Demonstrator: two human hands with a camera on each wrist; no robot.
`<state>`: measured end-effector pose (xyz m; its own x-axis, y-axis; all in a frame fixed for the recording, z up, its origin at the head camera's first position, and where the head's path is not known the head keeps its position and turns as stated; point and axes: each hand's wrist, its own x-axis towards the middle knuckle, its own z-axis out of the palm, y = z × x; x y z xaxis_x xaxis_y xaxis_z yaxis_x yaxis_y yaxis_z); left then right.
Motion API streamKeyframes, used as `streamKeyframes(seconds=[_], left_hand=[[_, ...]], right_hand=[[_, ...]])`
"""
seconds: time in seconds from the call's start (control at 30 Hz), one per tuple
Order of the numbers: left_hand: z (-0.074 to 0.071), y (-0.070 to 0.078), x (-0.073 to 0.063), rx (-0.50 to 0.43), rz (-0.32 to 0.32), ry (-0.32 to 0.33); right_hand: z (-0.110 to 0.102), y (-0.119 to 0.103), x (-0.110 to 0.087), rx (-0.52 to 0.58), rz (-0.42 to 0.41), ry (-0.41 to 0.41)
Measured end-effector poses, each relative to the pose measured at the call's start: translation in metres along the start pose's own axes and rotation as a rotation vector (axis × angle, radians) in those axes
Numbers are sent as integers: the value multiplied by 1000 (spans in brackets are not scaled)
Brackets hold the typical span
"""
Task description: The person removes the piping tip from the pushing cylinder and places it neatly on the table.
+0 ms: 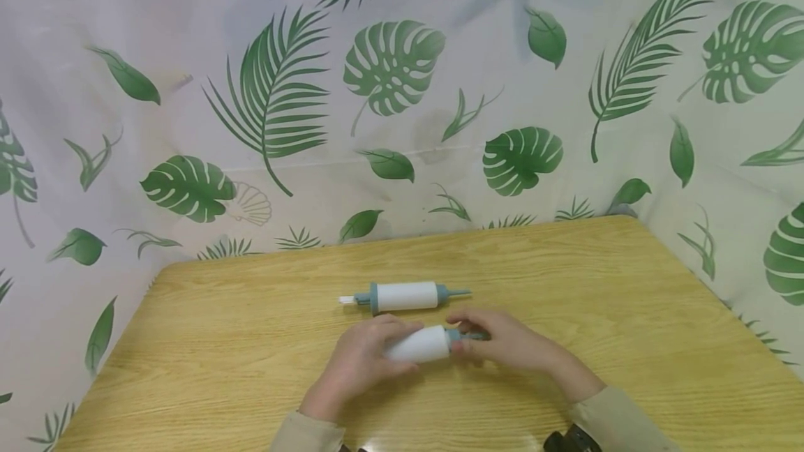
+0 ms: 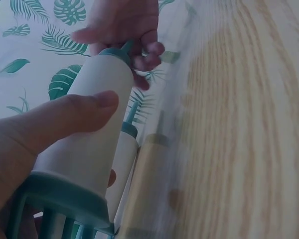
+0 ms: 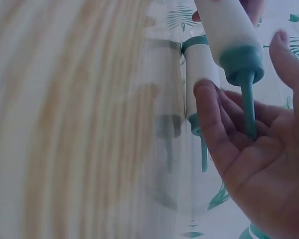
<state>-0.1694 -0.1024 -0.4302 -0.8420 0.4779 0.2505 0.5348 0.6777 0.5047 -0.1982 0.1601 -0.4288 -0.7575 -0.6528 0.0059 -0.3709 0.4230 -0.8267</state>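
Note:
My left hand [image 1: 367, 354] grips the white barrel of a large syringe [image 1: 422, 345] with teal end pieces, held over the table with its thin nozzle toward the right. In the left wrist view the thumb lies along the barrel [image 2: 82, 144], above a teal flange [image 2: 65, 199]. My right hand [image 1: 499, 340] is at the nozzle end. In the right wrist view its thumb stands apart from the loosely bent fingers [image 3: 214, 117], and the teal nozzle [image 3: 248, 102] reaches in over them. A second syringe [image 1: 407, 296] of the same kind lies just beyond the hands.
The wood-grain table [image 1: 251, 340] has a shiny surface that mirrors the lying syringe. A white cloth [image 1: 440, 145] with green leaf prints hangs behind the table and along its sides.

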Motion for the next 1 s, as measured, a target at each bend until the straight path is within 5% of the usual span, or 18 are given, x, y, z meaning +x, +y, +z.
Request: streamKeyframes(seconds=[0.17,1.0], left_hand=[[-1,0,0,1,6,-10],[-1,-1,0,-67,-50,-72]], right_hand=[[1,0,0,25,41,-48],[-1,2,-2,-30,-35,14]])
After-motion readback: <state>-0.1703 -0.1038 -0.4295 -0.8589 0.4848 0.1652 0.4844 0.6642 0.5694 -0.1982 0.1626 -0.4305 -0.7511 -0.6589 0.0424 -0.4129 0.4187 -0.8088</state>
